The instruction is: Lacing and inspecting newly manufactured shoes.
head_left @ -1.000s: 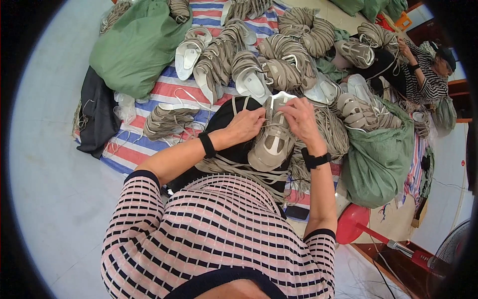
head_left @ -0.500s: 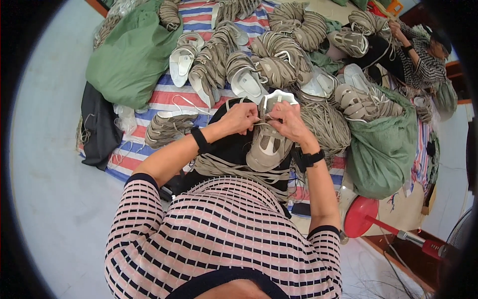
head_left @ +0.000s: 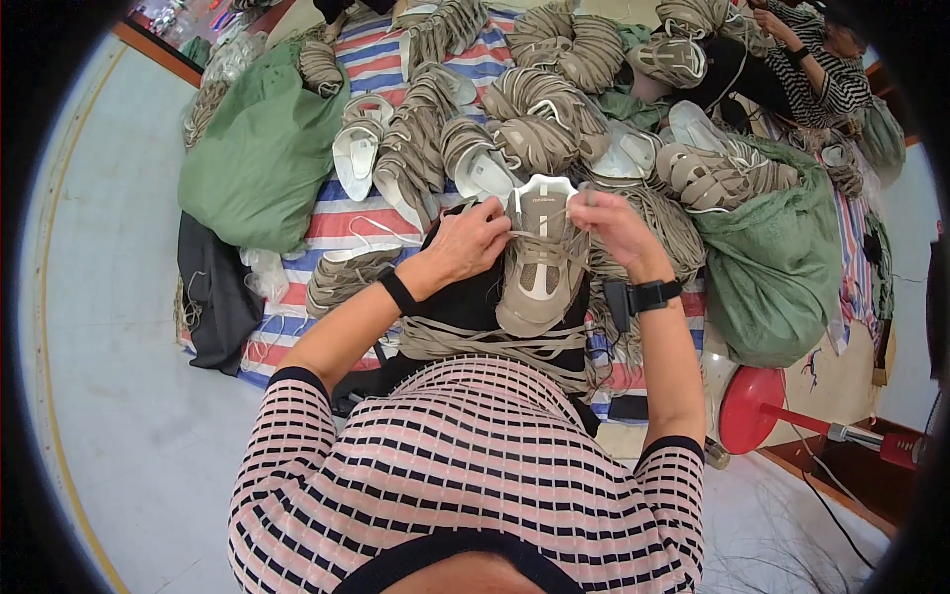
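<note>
A taupe sneaker upper (head_left: 539,282) with white lining lies on my lap, its toe toward me and its tongue facing up. A flat taupe shoelace (head_left: 534,238) crosses its front. My left hand (head_left: 469,241) is closed at the upper's left edge, pinching the lace. At the upper right edge, my right hand (head_left: 616,228) is closed in a pinch, seemingly on the lace; the fingers partly cover the spot. More loose laces (head_left: 485,342) lie across my lap below the toe.
Rows of stacked uppers (head_left: 411,139) lie on the striped sheet (head_left: 332,213). A loose lace bundle (head_left: 658,233) is on the right. Green sacks (head_left: 252,168) stand on both sides. A red round stand (head_left: 752,408) is at the lower right; a co-worker (head_left: 826,74) sits at the far right.
My hands have moved apart; the right one has gone rightward to the upper's edge. The tongue now shows between them. The whole view has shifted slightly.
</note>
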Demonstrator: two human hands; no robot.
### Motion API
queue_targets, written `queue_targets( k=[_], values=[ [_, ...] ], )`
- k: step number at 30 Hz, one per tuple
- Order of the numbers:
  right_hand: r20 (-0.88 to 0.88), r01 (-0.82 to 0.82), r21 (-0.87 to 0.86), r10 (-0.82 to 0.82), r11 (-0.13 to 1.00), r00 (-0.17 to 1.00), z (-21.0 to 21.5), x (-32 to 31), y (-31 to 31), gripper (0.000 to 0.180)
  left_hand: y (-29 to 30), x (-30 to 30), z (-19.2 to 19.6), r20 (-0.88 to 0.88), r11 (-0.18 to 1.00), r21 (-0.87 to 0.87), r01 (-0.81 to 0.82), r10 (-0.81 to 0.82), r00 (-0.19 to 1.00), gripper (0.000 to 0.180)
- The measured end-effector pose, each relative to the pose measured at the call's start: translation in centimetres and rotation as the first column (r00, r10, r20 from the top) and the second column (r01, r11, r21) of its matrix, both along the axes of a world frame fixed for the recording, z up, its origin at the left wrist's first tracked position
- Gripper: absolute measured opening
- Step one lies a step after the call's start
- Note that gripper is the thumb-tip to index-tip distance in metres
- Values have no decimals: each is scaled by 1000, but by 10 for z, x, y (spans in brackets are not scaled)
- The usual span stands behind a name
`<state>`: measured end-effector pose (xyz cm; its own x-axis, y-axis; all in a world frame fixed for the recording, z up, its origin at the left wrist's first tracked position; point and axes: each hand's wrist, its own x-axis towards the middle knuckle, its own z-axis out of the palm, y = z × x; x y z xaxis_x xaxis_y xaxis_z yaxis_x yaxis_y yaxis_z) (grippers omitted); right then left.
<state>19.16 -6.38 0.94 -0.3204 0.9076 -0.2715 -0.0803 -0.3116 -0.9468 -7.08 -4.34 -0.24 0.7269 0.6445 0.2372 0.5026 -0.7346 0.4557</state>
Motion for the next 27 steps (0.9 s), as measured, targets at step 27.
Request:
queue_targets(
  k=[27],
  values=[
    [-47, 915, 173, -925, 365, 377, 13, 330, -141, 31, 9, 70, 7, 126, 983, 41, 180, -184, 975, 17]
  ],
)
